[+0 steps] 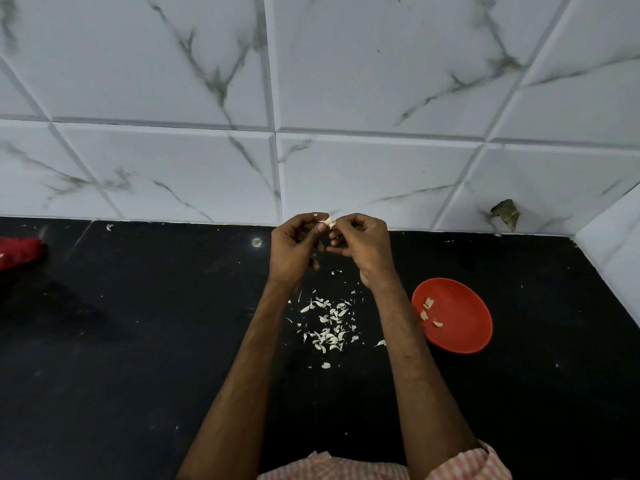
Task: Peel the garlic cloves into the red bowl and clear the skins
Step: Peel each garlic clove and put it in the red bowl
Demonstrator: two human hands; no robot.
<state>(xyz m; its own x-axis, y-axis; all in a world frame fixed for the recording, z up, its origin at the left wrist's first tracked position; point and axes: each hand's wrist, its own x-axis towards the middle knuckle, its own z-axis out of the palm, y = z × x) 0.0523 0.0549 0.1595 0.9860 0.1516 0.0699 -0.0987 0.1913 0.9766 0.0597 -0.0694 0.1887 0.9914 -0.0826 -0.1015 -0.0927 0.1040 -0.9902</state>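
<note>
Both hands are raised above the black counter near the back wall. My left hand (pixel 296 245) and my right hand (pixel 360 244) meet at their fingertips and pinch a pale garlic clove (pixel 329 221) between them. A red bowl (pixel 464 327) sits on the counter to the right, beside my right forearm, with several peeled cloves (pixel 428 311) in its left part. A scatter of white garlic skins (pixel 329 329) lies on the counter between my forearms.
The black counter (pixel 138 341) meets a white marble-tiled wall (pixel 311 133) behind and at the right corner. A red object (pixel 19 251) lies at the far left edge. A damaged spot (pixel 506 213) marks the wall base at the right.
</note>
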